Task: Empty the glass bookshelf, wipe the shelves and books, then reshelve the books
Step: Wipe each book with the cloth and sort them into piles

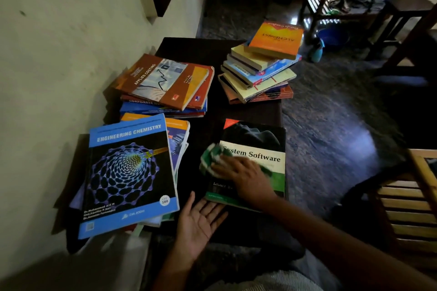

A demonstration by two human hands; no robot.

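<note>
System Software book (255,139) sits at near right corner of table (212,59), mid-wipe: right hand (243,172) presses green cloth (210,156) on cover, fingers flat. Left hand (201,222) lies released, palm up, at its near edge. Engineering Chemistry stack (130,172) and Alchemist stack (260,71) sit off-shelf; reshelving likely pending.

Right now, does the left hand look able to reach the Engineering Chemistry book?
Probably yes. The left hand is open and holds nothing, beside the Engineering Chemistry book, which lies uncovered on top of its pile. The right hand presses the green cloth on the System Software book, out of the way.
</note>
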